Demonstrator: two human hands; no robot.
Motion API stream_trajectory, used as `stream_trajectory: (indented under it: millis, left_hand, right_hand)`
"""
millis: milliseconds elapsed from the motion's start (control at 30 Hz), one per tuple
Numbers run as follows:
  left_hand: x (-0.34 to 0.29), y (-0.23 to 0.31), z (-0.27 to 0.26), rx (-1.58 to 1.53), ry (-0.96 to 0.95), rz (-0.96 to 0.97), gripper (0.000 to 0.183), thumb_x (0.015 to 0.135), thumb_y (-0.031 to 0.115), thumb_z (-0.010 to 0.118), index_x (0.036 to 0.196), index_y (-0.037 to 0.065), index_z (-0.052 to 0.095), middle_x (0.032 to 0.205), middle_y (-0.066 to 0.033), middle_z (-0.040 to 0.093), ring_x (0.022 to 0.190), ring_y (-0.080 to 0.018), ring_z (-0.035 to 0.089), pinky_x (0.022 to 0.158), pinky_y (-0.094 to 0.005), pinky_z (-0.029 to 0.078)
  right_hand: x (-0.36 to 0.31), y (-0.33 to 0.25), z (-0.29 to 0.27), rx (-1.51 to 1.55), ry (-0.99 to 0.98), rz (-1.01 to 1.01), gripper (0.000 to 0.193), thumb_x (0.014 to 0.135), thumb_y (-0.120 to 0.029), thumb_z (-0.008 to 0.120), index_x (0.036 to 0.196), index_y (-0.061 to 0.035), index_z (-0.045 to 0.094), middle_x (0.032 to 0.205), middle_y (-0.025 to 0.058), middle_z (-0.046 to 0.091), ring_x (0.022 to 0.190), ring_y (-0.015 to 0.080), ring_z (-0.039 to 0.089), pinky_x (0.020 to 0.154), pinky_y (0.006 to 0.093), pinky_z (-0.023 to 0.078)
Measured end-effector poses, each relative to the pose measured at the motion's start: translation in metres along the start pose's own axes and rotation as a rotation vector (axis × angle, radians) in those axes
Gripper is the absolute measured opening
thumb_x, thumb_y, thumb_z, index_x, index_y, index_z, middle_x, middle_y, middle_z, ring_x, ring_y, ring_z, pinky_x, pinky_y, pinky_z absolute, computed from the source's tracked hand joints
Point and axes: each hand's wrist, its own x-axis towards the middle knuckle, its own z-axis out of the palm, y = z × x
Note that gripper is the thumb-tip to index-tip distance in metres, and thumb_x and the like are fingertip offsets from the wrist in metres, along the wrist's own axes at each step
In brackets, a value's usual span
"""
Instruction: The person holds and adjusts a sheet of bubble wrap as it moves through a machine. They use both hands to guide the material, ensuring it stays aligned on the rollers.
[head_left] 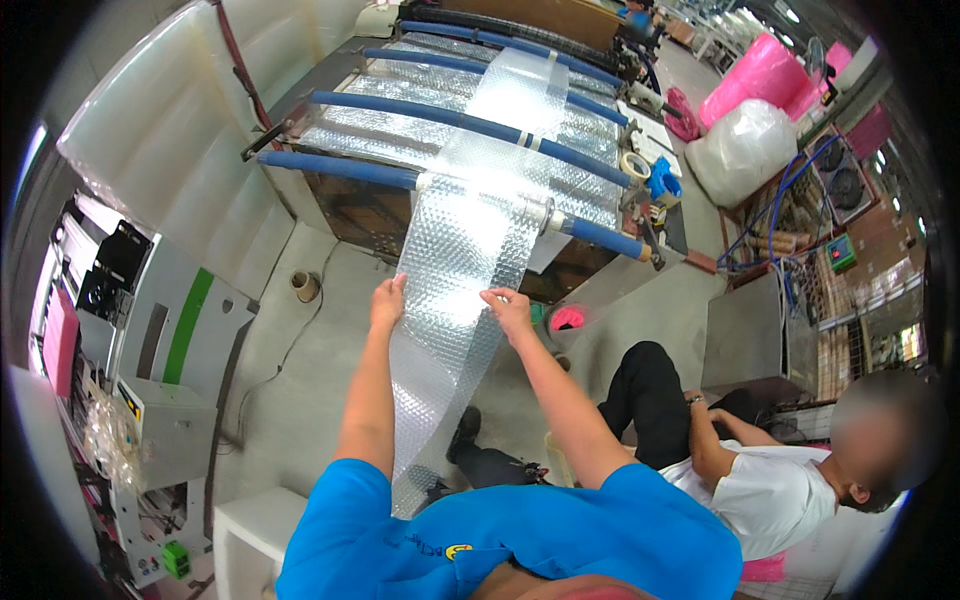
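Observation:
A long strip of clear bubble wrap [440, 265] runs over the blue rollers [430, 115] of a machine and hangs down toward me. My left hand [387, 302] grips its left edge, thumb up along the film. At the right edge, my right hand [510, 310] pinches the wrap between thumb and fingers. Below my hands the strip narrows and drops past my forearms, its lower end passing out of sight near my shirt. Light glares off the wrap by the nearest roller.
Tape rolls [634, 165] and a blue tape dispenser [663, 182] lie on the machine's right side. A person in a white shirt [765, 490] sits close on my right. A cardboard core [304, 286] and a cable are on the floor at left. Large wrapped rolls [740, 150] stand at far right.

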Motion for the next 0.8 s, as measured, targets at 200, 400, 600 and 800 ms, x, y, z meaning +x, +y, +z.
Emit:
stream_trajectory:
  millis: [200, 400, 600, 800]
  left_hand:
    - [-0.075, -0.036, -0.039, -0.030, -0.635, -0.348, 0.086, 0.053, 0.055, 0.065, 0.113, 0.000, 0.040, 0.108, -0.0164, 0.047, 0.100, -0.0293, 0.044, 0.086, -0.0372, 0.033]
    - [-0.130, -0.075, -0.060, -0.066, -0.533, -0.427, 0.085, 0.049, 0.057, 0.067, 0.109, 0.001, 0.044, 0.099, -0.0159, 0.053, 0.095, -0.0268, 0.049, 0.083, -0.0332, 0.037]
    - [-0.187, -0.073, -0.094, -0.034, -0.442, -0.171, 0.079, 0.050, 0.051, 0.069, 0.103, -0.003, 0.047, 0.095, -0.0165, 0.055, 0.086, -0.0280, 0.054, 0.073, -0.0327, 0.043]
    - [-0.267, -0.091, -0.112, 0.129, 0.086, -0.149, 0.057, 0.060, 0.046, 0.064, 0.095, 0.004, 0.048, 0.082, -0.0191, 0.056, 0.079, -0.0310, 0.055, 0.067, -0.0372, 0.042]
  right_hand:
    - [-0.082, 0.059, 0.005, 0.360, -0.209, 0.207, 0.020, 0.077, -0.017, 0.054, 0.089, -0.0013, 0.057, 0.083, 0.0018, 0.055, 0.075, 0.0098, 0.051, 0.067, 0.0260, 0.044]
    - [-0.180, 0.109, 0.032, 0.194, -0.367, 0.292, 0.030, 0.074, -0.025, 0.058, 0.094, -0.0017, 0.056, 0.093, 0.0036, 0.055, 0.087, 0.0135, 0.050, 0.074, 0.0327, 0.043]
    - [-0.237, 0.062, 0.054, 0.161, -0.344, 0.341, 0.031, 0.072, -0.024, 0.060, 0.094, -0.0020, 0.056, 0.094, 0.0061, 0.055, 0.089, 0.0138, 0.049, 0.073, 0.0319, 0.042]
    - [-0.242, 0.089, 0.057, 0.148, -0.131, 0.227, 0.026, 0.072, -0.021, 0.061, 0.090, -0.0031, 0.058, 0.079, 0.0033, 0.058, 0.066, 0.0084, 0.051, 0.052, 0.0219, 0.041]
